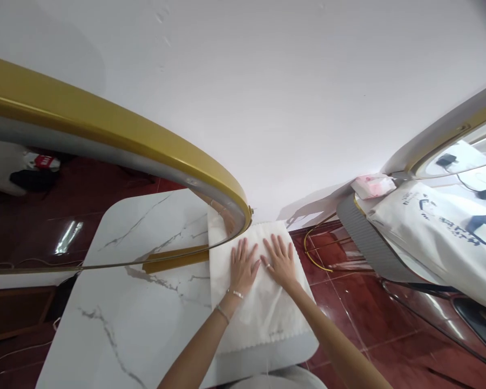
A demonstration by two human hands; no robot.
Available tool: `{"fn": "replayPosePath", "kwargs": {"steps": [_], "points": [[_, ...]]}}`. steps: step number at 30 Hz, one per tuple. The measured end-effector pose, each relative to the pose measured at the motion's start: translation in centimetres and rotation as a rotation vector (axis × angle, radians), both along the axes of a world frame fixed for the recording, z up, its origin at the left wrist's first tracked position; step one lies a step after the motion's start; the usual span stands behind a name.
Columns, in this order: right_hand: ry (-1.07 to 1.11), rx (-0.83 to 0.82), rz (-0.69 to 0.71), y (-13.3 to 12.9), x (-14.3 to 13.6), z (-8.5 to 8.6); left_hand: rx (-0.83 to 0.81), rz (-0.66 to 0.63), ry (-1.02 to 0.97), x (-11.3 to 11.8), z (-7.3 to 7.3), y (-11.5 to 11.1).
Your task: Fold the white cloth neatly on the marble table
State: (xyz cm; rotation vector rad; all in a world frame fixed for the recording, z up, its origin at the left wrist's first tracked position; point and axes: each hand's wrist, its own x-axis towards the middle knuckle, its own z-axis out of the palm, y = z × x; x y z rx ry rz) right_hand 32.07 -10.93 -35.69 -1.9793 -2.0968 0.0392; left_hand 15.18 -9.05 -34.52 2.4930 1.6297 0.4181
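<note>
A white cloth [263,319] with a scalloped near edge lies flat over the right end of a white marble-patterned table [154,335]. My left hand [243,268] rests palm down on it, fingers spread, with bracelets at the wrist. Beside it, slightly to the right, my right hand [281,263] is also pressed flat on the cloth, fingers apart and a ring on one of them. The two hands nearly meet at the thumbs. Neither one grips anything. Light wrinkles show in the cloth around and below the hands.
A gold-framed mirror [178,154] stands at the table's back left, reflecting the tabletop. Behind is a white wall [308,97]. To the right, a white printed bag [441,227] and a tissue pack [373,185] sit on another surface. Red floor tiles [348,302] lie between.
</note>
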Motion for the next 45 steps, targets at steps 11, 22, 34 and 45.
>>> {"fn": "replayPosePath", "kwargs": {"steps": [11, 22, 34, 45], "points": [[-0.043, -0.083, -0.003, 6.6, 2.7, 0.6, -0.025, 0.028, -0.015, 0.5, 1.2, 4.1], [-0.062, 0.001, 0.02, -10.0, 2.1, 0.3, 0.022, -0.013, 0.076, -3.6, 0.7, -14.6], [-0.031, -0.011, 0.021, 3.4, 4.8, 0.1, -0.014, 0.024, -0.028, -0.6, 0.8, -1.3], [-0.013, -0.016, 0.133, -14.4, 2.0, 0.7, -0.042, -0.014, 0.02, -3.9, 1.2, -14.9]]}}
